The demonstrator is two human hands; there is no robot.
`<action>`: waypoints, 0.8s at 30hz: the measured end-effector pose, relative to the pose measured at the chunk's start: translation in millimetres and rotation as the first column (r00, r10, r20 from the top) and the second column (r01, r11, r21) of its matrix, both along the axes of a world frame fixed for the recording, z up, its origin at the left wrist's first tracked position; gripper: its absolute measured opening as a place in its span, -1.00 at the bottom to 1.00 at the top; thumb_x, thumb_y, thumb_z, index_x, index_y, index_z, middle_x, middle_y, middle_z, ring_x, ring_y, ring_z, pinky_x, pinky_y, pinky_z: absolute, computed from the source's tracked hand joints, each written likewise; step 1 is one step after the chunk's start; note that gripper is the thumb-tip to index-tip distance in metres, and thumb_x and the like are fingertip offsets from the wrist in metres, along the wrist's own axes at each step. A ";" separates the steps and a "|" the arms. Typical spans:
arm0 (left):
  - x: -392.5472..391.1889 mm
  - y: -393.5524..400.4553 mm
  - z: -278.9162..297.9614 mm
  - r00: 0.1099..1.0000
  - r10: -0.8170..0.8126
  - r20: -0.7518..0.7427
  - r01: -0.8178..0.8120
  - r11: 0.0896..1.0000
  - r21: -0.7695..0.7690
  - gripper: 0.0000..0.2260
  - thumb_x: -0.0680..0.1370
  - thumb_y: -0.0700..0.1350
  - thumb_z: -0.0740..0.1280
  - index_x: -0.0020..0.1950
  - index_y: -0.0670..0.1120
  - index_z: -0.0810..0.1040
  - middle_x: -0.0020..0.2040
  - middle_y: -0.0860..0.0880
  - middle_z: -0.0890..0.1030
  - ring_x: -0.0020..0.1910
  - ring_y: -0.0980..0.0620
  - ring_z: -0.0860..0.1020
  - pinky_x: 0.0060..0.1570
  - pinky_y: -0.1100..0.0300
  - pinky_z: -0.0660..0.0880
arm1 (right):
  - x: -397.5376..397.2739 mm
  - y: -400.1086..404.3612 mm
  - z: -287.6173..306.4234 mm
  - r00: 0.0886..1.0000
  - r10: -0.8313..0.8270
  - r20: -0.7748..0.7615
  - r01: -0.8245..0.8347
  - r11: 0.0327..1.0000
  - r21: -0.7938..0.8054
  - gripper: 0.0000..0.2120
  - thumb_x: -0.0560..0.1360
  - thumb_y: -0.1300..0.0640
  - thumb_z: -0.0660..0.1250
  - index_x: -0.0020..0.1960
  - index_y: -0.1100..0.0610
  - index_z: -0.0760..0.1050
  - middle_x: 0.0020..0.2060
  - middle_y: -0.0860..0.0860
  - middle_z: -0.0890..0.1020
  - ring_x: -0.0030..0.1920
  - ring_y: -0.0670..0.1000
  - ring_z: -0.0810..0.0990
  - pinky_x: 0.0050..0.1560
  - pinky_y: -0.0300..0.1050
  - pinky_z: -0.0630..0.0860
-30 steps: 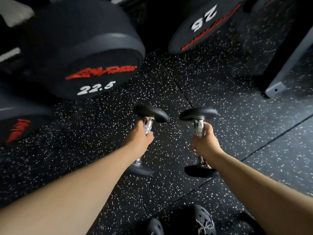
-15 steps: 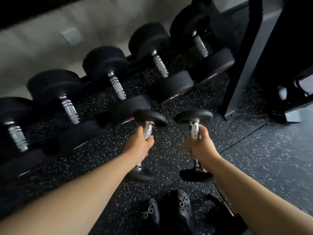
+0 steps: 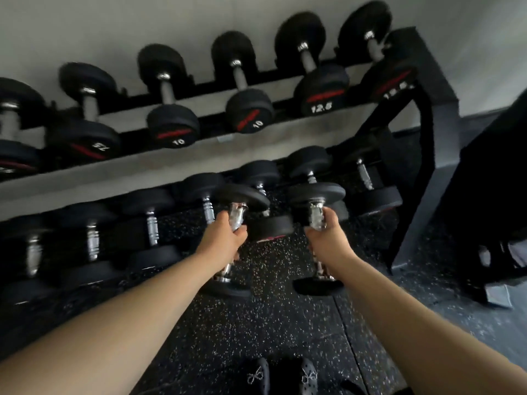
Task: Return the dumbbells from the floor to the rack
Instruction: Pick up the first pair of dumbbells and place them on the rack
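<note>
My left hand (image 3: 221,242) grips the chrome handle of a small black dumbbell (image 3: 243,196), held roughly upright above the speckled floor. My right hand (image 3: 328,240) holds a matching small dumbbell (image 3: 315,193) the same way, about a hand's width to the right. Both are in the air in front of the black two-tier rack (image 3: 425,155). Behind the held dumbbells runs the lower tier, with a row of larger black dumbbells (image 3: 151,223). The upper tier carries dumbbells marked 10 (image 3: 251,112) and 12.5 (image 3: 320,89). The picture is motion-blurred.
The rack's right end frame (image 3: 410,246) stands on the floor just right of my right hand. A second dark frame (image 3: 496,195) stands further right. My black shoes (image 3: 285,376) show at the bottom edge. Grey wall lies behind the rack.
The view has swung up from the floor to the rack, so both tiers show now. Both hands keep the same grip on the small dumbbells, which have risen in front of the lower tier.
</note>
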State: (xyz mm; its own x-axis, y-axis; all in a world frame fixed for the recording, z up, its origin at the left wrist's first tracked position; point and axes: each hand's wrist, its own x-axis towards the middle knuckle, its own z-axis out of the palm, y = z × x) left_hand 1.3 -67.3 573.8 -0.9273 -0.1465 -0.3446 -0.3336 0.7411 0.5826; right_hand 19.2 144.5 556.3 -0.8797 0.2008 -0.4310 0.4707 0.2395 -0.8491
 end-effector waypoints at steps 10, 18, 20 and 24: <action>41.9 -102.4 82.1 0.949 0.275 -0.153 -0.254 0.956 0.144 -0.81 0.54 -0.05 0.29 -0.02 -0.14 0.36 -0.26 -0.01 0.51 -0.56 0.08 0.51 -0.68 0.37 0.32 | -22.3 -104.8 86.0 0.951 0.305 -0.054 -0.307 0.952 -0.024 -0.50 0.51 0.18 0.27 0.38 -0.07 0.21 -0.10 0.06 0.59 -0.27 0.05 0.56 -0.37 -0.11 0.46; 81.7 -190.6 105.0 0.881 0.414 -0.230 -0.373 0.905 0.203 -0.85 0.54 -0.12 0.30 -0.03 -0.17 0.39 -0.24 -0.05 0.51 -0.41 0.03 0.53 -0.64 0.40 0.36 | -11.2 -205.9 113.0 0.878 0.464 -0.119 -0.468 0.884 -0.001 -0.47 0.50 0.16 0.28 0.41 -0.06 0.20 -0.06 0.06 0.59 -0.29 0.02 0.54 -0.38 -0.14 0.45; 90.3 -217.5 109.9 0.862 0.450 -0.233 -0.401 0.887 0.229 -0.85 0.54 -0.13 0.30 0.00 -0.19 0.40 -0.23 -0.08 0.53 -0.43 0.01 0.54 -0.63 0.36 0.40 | -7.5 -234.7 116.4 0.870 0.474 -0.134 -0.481 0.876 -0.022 -0.49 0.49 0.17 0.29 0.38 -0.07 0.22 -0.11 0.05 0.58 -0.31 0.02 0.53 -0.40 -0.15 0.46; 106.1 -280.0 117.7 0.834 0.488 -0.258 -0.447 0.871 0.202 -0.83 0.53 -0.15 0.30 0.03 -0.22 0.42 -0.29 -0.05 0.52 -0.42 0.07 0.50 -0.62 0.41 0.36 | -1.3 -295.3 123.9 0.861 0.487 -0.144 -0.495 0.869 -0.018 -0.52 0.47 0.14 0.29 0.33 -0.12 0.25 -0.14 0.02 0.59 -0.28 0.06 0.56 -0.22 0.01 0.56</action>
